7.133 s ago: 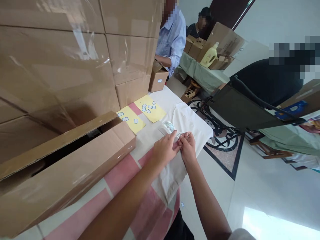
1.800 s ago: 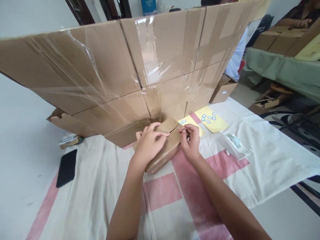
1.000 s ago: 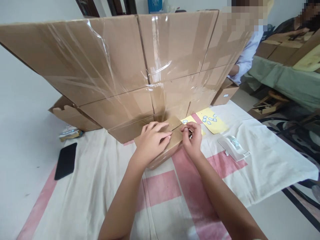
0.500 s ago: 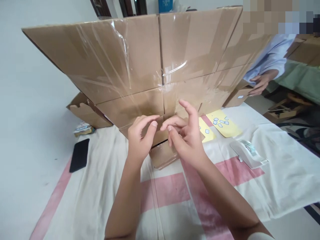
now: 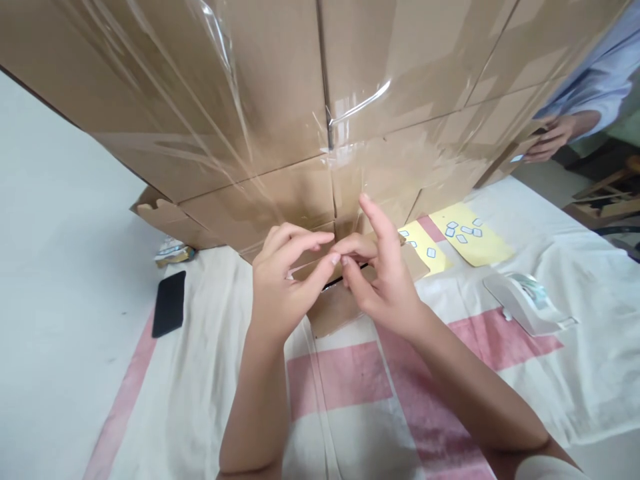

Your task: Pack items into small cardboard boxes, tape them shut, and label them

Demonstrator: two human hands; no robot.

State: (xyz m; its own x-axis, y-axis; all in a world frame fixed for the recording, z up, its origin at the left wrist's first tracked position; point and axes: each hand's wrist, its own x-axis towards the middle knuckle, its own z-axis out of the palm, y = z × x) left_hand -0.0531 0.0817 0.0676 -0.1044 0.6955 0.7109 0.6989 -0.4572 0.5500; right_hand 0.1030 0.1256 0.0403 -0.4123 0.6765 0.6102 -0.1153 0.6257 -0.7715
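Above a small cardboard box my two hands meet at the fingertips. My left hand has its thumb and forefinger apart, with nothing visible between them; its thumb tip touches or nearly touches the right fingertips. On my right hand the thumb presses against a bent finger in a pinch, while another finger points up. Whatever that pinch holds, if anything, is too small to make out. The box lies on the cloth, partly hidden behind my hands, with a dark gap along its top.
A tall taped cardboard wall stands just beyond my hands. To the right lie a yellow sheet with small labels and a white tape dispenser. A black phone rests at left. Another person's hand holds a box at far right.
My view has moved closer to the cardboard wall and tipped down. My left thumb has come over to the right hand's fingertips. The other person's hand sits farther right in view.
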